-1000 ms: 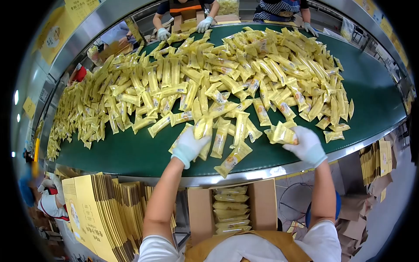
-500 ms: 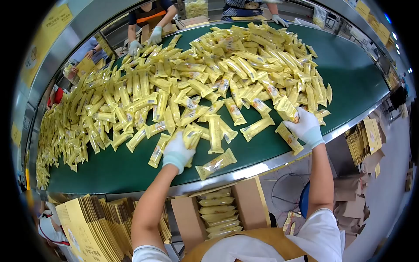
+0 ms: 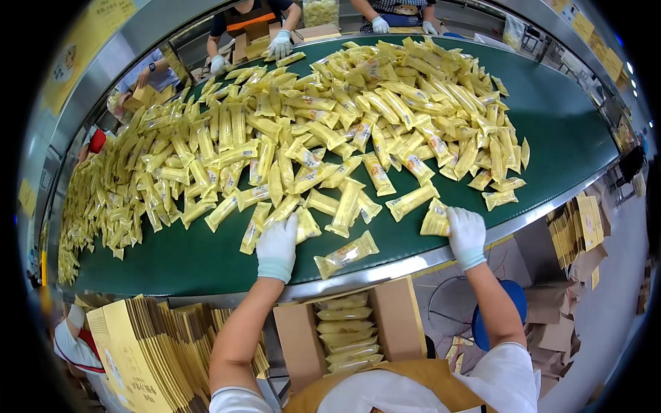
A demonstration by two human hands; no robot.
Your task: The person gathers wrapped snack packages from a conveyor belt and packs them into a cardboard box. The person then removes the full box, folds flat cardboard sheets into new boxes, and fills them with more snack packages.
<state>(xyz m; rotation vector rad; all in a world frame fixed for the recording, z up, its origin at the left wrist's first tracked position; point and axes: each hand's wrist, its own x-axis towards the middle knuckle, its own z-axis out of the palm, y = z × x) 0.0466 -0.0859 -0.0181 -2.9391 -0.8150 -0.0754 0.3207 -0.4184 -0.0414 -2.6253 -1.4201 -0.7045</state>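
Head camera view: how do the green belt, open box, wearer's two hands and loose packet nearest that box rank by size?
1. Green belt
2. Open box
3. Left hand and right hand, too alike to rank
4. Loose packet

Reaching up from the bottom of the frame, a person extends a gloved left hand below and left of center, and a gloved right hand slightly higher, right of center. The left forearm slants rightward as it rises, the right forearm leftward, with both palms turned down and fingers curled.
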